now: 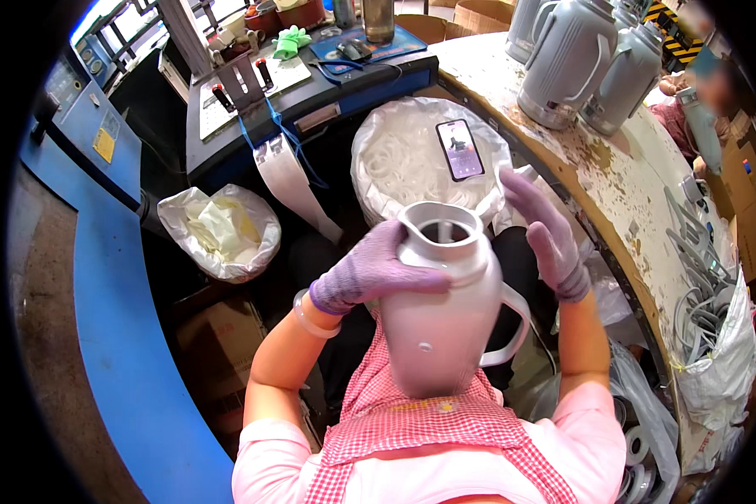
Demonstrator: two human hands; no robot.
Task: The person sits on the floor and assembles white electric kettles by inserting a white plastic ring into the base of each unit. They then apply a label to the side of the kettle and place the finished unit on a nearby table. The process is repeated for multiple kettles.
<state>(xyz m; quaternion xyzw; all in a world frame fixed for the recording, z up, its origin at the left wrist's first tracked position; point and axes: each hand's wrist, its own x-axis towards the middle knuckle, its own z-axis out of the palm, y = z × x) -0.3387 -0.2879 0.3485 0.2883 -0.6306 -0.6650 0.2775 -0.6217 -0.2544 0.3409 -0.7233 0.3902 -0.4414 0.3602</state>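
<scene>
A grey thermos jug with a side handle stands in my lap, its round mouth uncovered and facing up. My left hand, in a purple glove, grips the jug around its shoulder, thumb across the front. To the right of the neck, my right hand, gloved alike, is raised with its fingers spread, apart from the jug. Just beyond the jug is a white-lined container full of translucent rings. A phone with a lit screen lies on the rings.
Several grey jugs stand on the worn curved table at right. A bag of grey handles hangs by its outer edge. At left are a small lined bin and a blue machine. Another person sits beyond the table.
</scene>
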